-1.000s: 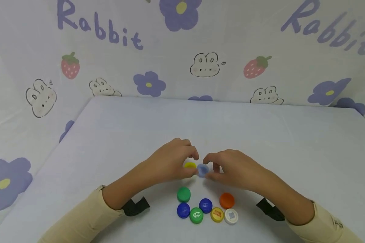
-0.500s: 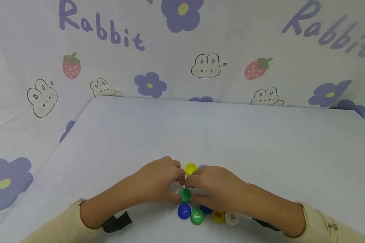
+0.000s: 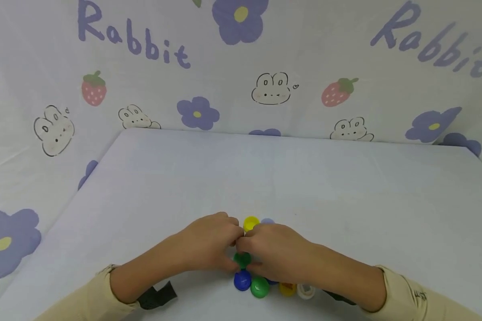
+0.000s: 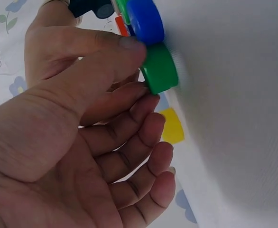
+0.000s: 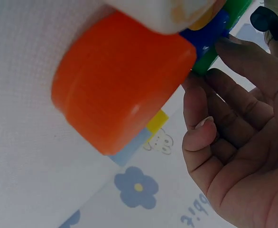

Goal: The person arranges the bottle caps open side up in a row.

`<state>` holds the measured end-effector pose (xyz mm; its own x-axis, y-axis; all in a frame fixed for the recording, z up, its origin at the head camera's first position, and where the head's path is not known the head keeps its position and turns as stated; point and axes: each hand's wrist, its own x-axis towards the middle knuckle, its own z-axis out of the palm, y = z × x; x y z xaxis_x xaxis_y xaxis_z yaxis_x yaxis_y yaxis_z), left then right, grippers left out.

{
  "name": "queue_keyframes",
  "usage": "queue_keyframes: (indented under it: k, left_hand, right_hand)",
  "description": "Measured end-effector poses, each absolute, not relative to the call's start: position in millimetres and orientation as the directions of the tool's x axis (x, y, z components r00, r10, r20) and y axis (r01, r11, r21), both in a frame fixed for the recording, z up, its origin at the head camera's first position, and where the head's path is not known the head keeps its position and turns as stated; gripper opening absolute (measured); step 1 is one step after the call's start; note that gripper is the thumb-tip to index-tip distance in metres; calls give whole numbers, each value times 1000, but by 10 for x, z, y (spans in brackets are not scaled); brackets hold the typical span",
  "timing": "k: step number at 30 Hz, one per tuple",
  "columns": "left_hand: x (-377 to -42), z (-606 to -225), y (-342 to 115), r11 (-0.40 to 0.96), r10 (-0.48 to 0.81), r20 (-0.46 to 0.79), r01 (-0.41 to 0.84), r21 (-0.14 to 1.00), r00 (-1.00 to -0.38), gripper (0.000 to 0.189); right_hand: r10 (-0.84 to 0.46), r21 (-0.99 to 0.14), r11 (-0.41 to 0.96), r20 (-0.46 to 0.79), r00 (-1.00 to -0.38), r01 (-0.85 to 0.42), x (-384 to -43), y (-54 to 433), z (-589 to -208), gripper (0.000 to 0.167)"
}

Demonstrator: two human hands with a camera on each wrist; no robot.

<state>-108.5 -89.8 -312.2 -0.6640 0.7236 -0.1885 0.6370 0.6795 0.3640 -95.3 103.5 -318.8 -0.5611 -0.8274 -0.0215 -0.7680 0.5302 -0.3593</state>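
Note:
Both my hands meet over a green bottle cap (image 3: 243, 259) on the white table. My left hand (image 3: 214, 243) has its thumb and curled forefinger at the cap's left side. From the right, my right hand (image 3: 281, 249) pinches at the same cap with thumb and bent forefinger. The left wrist view has the green cap (image 4: 160, 69) standing beside a blue bottle cap (image 4: 146, 21), near the left thumb tip. In the right wrist view, an orange bottle cap (image 5: 125, 80) fills the foreground; from the head the right hand hides it.
Behind the hands lie a yellow cap (image 3: 251, 224) and a pale blue cap (image 3: 268, 221). Toward the front sit a second green cap (image 3: 259, 287), a gold cap (image 3: 288, 289) and a white cap (image 3: 305, 291). A rabbit-print cloth (image 3: 225, 67) hangs behind the table.
Both hands have come from the yellow and pale blue caps toward the front, to the green cap. Over the last half second, the right hand has shifted slightly left and closed in on it.

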Motion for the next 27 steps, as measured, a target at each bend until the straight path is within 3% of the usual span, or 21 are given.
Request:
queue_keyframes:
  k: [27]
  left_hand:
    - [-1128, -3190, -963, 650, 741, -158, 638, 413, -653, 22]
  right_hand:
    - [-811, -325, 556, -8, -585, -765, -934, 1029, -3192, 24]
